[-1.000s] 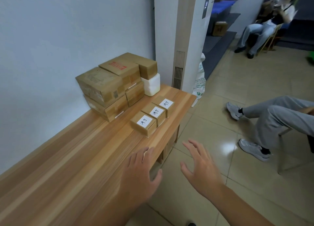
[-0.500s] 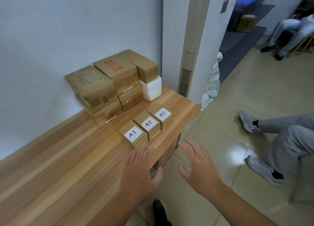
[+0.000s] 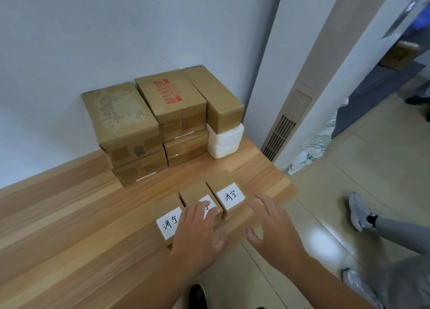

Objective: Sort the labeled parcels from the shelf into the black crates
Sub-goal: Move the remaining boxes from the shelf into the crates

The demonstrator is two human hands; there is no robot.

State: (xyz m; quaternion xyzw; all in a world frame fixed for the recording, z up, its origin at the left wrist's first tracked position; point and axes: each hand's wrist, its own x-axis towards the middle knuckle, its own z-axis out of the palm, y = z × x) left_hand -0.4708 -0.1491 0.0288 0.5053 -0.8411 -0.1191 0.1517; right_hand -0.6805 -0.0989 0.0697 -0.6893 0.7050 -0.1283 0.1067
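Observation:
Three small cardboard parcels with white handwritten labels stand in a row near the front edge of the wooden shelf [image 3: 69, 227]: the left parcel [image 3: 166, 218], the middle parcel [image 3: 195, 193] and the right parcel [image 3: 226, 190]. My left hand [image 3: 200, 229] hovers over the left and middle parcels with straight fingers, covering most of the middle label; contact is unclear. My right hand [image 3: 272, 225] is spread open just right of the right parcel, above the shelf edge, holding nothing. No black crates are in view.
A stack of larger brown boxes [image 3: 149, 122] and a white foam block [image 3: 224, 139] sit against the wall behind the parcels. A white column unit [image 3: 302, 87] stands to the right. A seated person's legs and grey shoes [image 3: 360, 212] are on the tiled floor at right.
I have moved closer to the shelf. Both hands advanced toward the labeled parcels; the left now reaches over the left and middle ones, the right is beside the right one.

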